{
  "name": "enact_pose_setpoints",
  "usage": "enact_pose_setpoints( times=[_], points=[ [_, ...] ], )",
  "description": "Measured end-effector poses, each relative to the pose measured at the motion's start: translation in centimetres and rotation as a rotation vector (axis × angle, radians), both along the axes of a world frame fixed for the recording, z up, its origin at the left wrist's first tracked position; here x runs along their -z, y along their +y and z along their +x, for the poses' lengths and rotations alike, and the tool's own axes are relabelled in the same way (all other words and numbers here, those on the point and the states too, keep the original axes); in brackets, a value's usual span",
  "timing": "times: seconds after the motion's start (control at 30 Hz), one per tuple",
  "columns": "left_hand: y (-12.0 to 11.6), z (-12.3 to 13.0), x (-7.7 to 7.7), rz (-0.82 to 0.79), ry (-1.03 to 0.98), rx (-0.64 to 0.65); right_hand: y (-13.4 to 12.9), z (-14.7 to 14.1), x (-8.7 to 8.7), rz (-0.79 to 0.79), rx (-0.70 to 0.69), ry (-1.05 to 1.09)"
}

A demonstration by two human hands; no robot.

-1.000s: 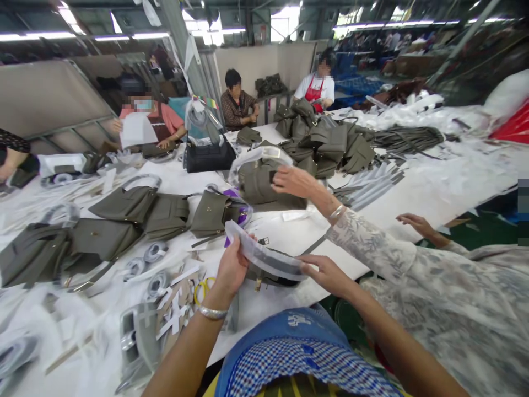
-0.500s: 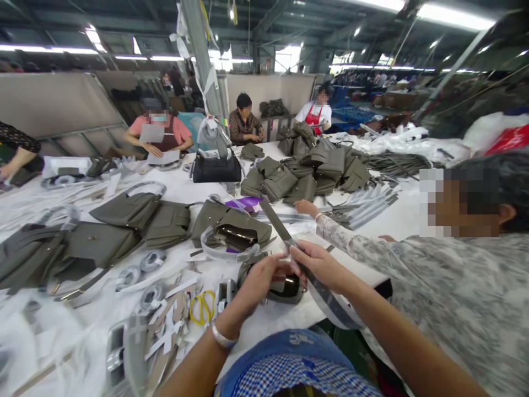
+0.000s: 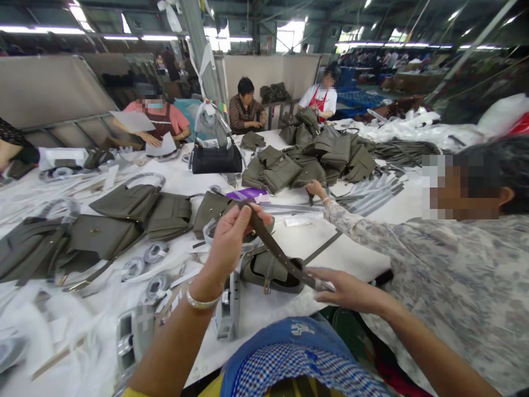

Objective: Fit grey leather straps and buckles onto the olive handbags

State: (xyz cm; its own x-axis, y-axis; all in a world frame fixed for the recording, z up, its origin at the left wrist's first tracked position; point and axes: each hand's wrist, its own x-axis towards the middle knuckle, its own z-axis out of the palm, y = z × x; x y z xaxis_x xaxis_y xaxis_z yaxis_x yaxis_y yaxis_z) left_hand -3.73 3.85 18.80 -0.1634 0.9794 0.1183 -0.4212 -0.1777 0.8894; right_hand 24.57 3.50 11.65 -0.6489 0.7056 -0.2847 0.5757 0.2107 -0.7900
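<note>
An olive-green bag strap with small holes slants down across the view in front of me. My left hand is closed round its upper end, thumb on top. At its lower end, my right hand has the strap between thumb and fingers, where a pale wrapping shows. Directly under the strap lies an olive-green handbag with its mouth showing and a tab with a metal clasp. Another olive bag is partly hidden behind my left hand.
More olive handbags lie at the left, and a pile of them stands farther back. A black handbag sits mid-table. Tape dispensers are near my left arm. A co-worker's hand reaches in from the right.
My left hand has risen and moved left with the strap's upper end. My right hand has moved down and right along the strap, which is now stretched between both hands.
</note>
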Motion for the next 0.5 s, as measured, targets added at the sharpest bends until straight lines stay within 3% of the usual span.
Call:
enact_pose_setpoints(
  times=[0.13,0.23,0.33,0.4,0.5],
  points=[
    [-1.0,3.5,0.3,0.024,0.174,0.304,-0.2,-4.0,-4.1,0.005,0.031,0.271],
    [-0.4,2.8,1.9,0.129,0.393,0.352,-0.9,-6.2,-5.6,-0.108,0.071,0.356],
    [0.9,-1.3,6.1,0.131,0.806,0.32,-1.4,-5.3,-4.5,-0.164,0.238,0.386],
    [1.5,-4.6,9.8,-0.023,1.065,0.299,-1.2,-3.7,-3.1,-0.175,0.349,0.393],
    [2.4,-8.5,13.9,-0.238,1.121,0.289,-0.3,-1.7,-0.7,-0.173,0.427,0.373]
  ],
)
